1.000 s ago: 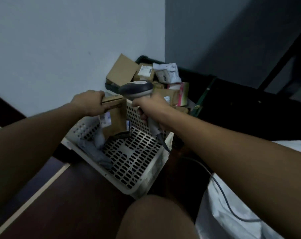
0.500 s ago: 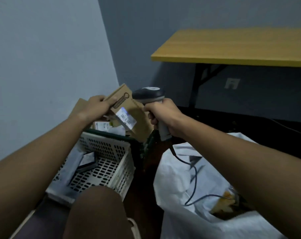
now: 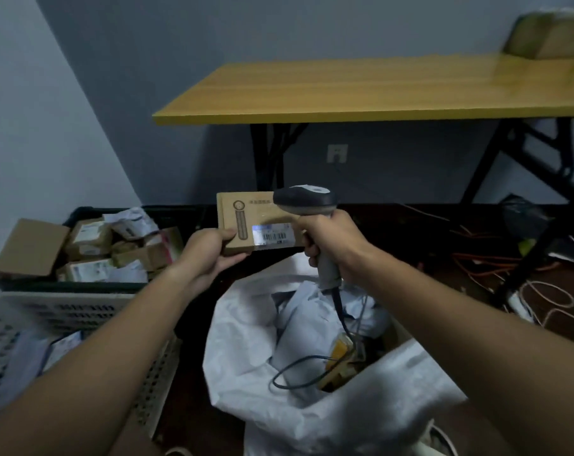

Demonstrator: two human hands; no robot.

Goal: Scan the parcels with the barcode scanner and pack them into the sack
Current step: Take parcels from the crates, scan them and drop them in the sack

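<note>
- Left hand (image 3: pixel 210 250) grips the cardboard parcel (image 3: pixel 249 222) by its lower left corner — thumb on the front face, fingers curled underneath. Parcel is held in the air, label side toward the camera, long edge level.
- Barcode label (image 3: pixel 273 234) sits on the parcel's lower right, lit by a bluish patch of light.
- Right hand (image 3: pixel 331 240) is wrapped around the handle of the barcode scanner (image 3: pixel 307 205); scanner head touches or overlaps the parcel's upper right edge — cannot tell which.
- Scanner cable (image 3: pixel 312 366) drops from the handle and loops into the white sack (image 3: pixel 246 350).
- Sack stands open right below both hands, with pale wrapped packages and something yellow inside.
- Dark crate (image 3: pixel 82 286) at left is full of more boxes and bags; perforated white basket (image 3: pixel 147 373) sits nearer, lower left, holding a few flat items.
- Yellow-topped table (image 3: pixel 361 90) on black legs stands behind; orange and white cables (image 3: pixel 496 264) lie on the floor at right.
</note>
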